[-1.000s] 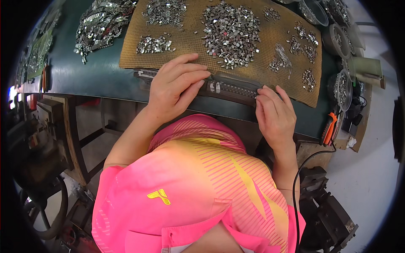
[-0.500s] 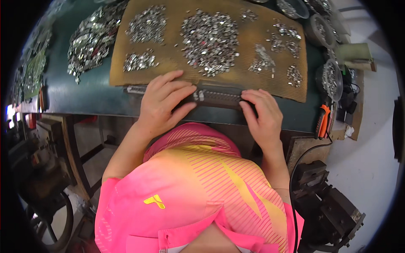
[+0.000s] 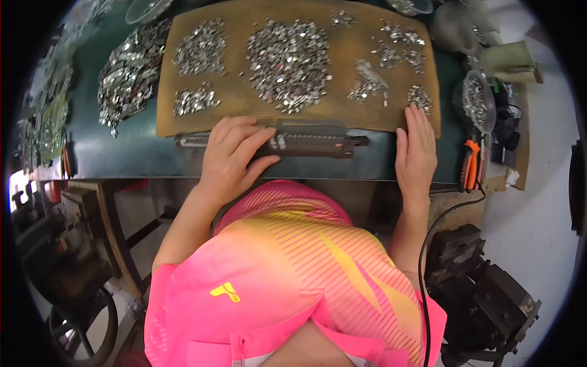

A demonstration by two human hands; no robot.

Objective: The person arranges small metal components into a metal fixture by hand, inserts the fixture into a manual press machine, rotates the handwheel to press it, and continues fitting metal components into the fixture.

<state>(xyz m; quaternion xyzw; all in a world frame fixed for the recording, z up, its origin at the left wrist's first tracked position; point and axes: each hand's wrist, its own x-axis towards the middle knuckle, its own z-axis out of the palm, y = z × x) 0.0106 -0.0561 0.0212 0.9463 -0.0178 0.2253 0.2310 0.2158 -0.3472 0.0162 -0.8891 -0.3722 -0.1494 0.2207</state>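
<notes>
A long dark bar-shaped fixture (image 3: 312, 144), with a row of small silvery metal pieces along it, lies at the near edge of the ribbed brown mat (image 3: 232, 116). My left hand (image 3: 231, 153) grips it left of the middle, fingers over its far side and thumb at its near side. Part of the fixture is hidden under that hand. Away from its right end, my right hand (image 3: 418, 150) is open, fingers stretched forward. Its fingertips reach a small pile of metal pieces (image 3: 419, 98) at the mat's right edge.
A large heap of metal pieces (image 3: 288, 64) covers the mat's middle, with smaller piles around it. Shiny linked strips (image 3: 131, 73) lie left of the mat. At the right are a clear bowl of pieces (image 3: 476, 104), orange-handled pliers (image 3: 469, 165) and a black cable (image 3: 437, 229).
My right hand has let go of the fixture's right end and moved right and forward to the small pile. My left hand stays on the fixture. The view has shifted slightly.
</notes>
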